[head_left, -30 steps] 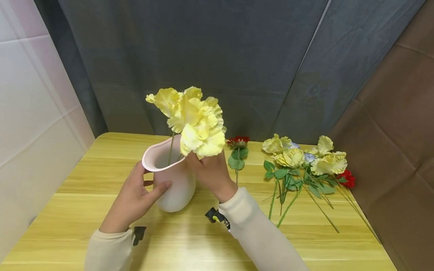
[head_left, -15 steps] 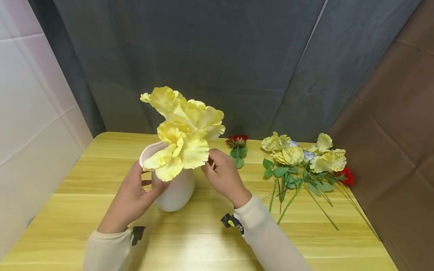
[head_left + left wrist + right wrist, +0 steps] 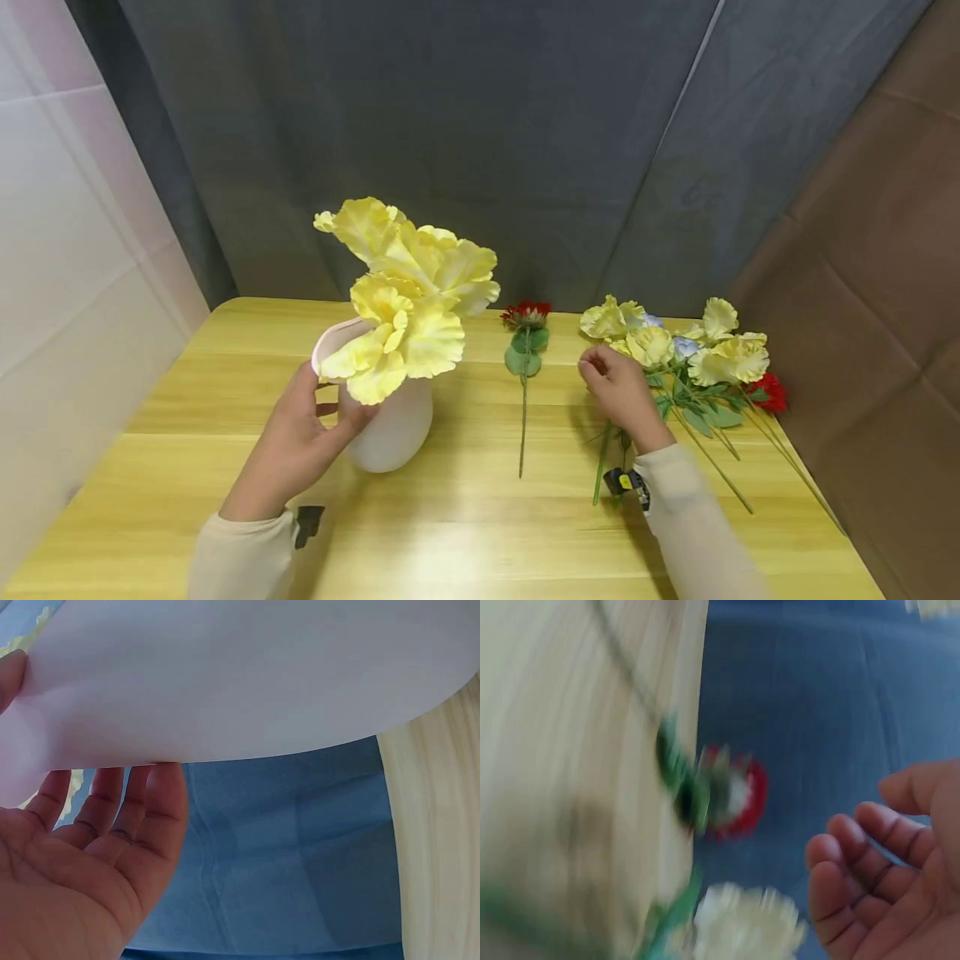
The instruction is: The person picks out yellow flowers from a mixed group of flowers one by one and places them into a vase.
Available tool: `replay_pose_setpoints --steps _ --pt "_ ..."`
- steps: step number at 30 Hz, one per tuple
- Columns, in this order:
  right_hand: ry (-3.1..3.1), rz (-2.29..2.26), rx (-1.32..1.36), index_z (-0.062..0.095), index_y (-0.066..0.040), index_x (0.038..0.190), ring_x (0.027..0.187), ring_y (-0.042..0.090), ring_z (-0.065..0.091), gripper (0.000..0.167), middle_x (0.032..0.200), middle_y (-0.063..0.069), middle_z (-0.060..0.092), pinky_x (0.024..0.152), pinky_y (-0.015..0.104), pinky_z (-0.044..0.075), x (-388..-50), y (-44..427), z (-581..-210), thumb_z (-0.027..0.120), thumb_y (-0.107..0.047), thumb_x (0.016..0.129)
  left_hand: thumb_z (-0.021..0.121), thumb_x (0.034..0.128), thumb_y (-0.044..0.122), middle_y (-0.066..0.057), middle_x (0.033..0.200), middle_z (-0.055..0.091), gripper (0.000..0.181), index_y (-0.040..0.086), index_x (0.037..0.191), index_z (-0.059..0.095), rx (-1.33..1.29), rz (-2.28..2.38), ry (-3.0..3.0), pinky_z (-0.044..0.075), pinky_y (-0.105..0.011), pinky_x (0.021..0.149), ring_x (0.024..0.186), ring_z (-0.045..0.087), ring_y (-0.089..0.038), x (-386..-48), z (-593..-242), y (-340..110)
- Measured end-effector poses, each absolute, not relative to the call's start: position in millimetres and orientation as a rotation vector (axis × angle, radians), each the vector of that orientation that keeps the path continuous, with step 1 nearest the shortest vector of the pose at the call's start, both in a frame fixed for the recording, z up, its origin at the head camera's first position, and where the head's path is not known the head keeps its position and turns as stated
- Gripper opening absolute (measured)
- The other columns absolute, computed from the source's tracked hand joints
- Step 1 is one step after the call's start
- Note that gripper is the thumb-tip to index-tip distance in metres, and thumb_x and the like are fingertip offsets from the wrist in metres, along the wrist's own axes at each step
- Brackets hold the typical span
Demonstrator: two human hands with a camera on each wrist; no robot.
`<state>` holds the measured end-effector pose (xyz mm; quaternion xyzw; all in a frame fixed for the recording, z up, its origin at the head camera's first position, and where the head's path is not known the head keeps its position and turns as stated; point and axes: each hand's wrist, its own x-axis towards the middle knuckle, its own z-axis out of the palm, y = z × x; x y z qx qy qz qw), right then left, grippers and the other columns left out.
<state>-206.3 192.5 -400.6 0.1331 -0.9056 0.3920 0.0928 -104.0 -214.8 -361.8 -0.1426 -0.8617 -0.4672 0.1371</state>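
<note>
A pale pinkish-white vase [image 3: 393, 433] stands on the table, its wavy rim partly covered by large yellow flowers [image 3: 412, 333] leaning over it. My left hand [image 3: 288, 450] grips the vase near its neck, with the thumb on the near side. In the left wrist view, fingertips press against the vase wall [image 3: 247, 690]. Over at the right, my right hand [image 3: 618, 396] hovers by the pile of loose flowers [image 3: 727, 362]. Nothing is held in it; the right wrist view has its fingers loosely bent [image 3: 870, 862]. The hand hides some stems and leaves of the pile.
A single red flower [image 3: 523, 333] lies between vase and pile, its stem towards me. Yellow, pale blue and red blooms make up the pile, with stems reaching the right table edge. Dark cloth [image 3: 420, 125] hangs behind the wooden table [image 3: 172, 483].
My right hand let go of the yellow flower at the vase and moved right to the pile. The yellow bloom tipped forward over the rim. My left hand stays on the vase.
</note>
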Motion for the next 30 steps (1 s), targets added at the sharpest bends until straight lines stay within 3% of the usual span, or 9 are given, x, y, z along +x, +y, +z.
replay_pose_setpoints --steps 3,7,12,20,30 --pt "-2.789 1.138 0.218 0.063 -0.009 0.110 0.063 0.022 0.049 0.022 0.090 0.012 0.063 0.056 0.036 0.043 -204 231 -407 0.051 -0.027 0.105 0.075 0.0908 0.018 -0.005 0.144 0.044 0.074 0.017 0.151 0.032 -0.410 -1.360 -2.489 0.049 -0.057 0.088 0.128 0.044 -0.027 -102 -363 -215" --pt "-2.864 1.069 0.064 0.060 -0.004 0.116 0.077 0.023 0.053 0.032 0.104 0.014 0.064 0.064 0.037 0.045 -201 272 -409 0.047 -0.031 0.106 0.075 0.0904 0.016 -0.003 0.142 0.044 0.074 0.019 0.151 0.032 -0.402 -1.363 -2.481 0.049 -0.056 0.088 0.127 0.044 -0.024 -101 -363 -215" --pt "-2.881 1.049 -0.066 0.058 -0.002 0.114 0.071 0.024 0.050 0.033 0.098 0.018 0.061 0.062 0.036 0.043 -198 308 -408 0.045 -0.031 0.106 0.075 0.0906 0.016 -0.003 0.142 0.044 0.073 0.018 0.151 0.033 -0.426 -1.362 -2.473 0.049 -0.057 0.088 0.127 0.043 -0.024 -104 -362 -214" --pt "-2.858 1.037 -0.150 0.045 -0.007 0.082 0.056 0.023 0.039 0.029 0.066 0.007 0.046 0.052 0.035 0.035 -221 338 -413 0.039 -0.026 0.103 0.074 0.0912 0.017 -0.004 0.142 0.044 0.073 0.017 0.151 0.033 -0.433 -1.369 -2.477 0.049 -0.057 0.088 0.127 0.043 -0.025 -105 -362 -214" --pt "-2.911 0.852 -0.317 0.043 -0.013 0.059 0.045 0.018 0.034 0.042 0.048 0.000 0.038 0.046 0.033 0.034 -256 344 -420 0.044 -0.027 0.098 0.074 0.0918 0.017 -0.004 0.139 0.046 0.070 0.015 0.149 0.035 -0.432 -1.350 -2.472 0.050 -0.057 0.088 0.126 0.044 -0.023 -105 -364 -213"
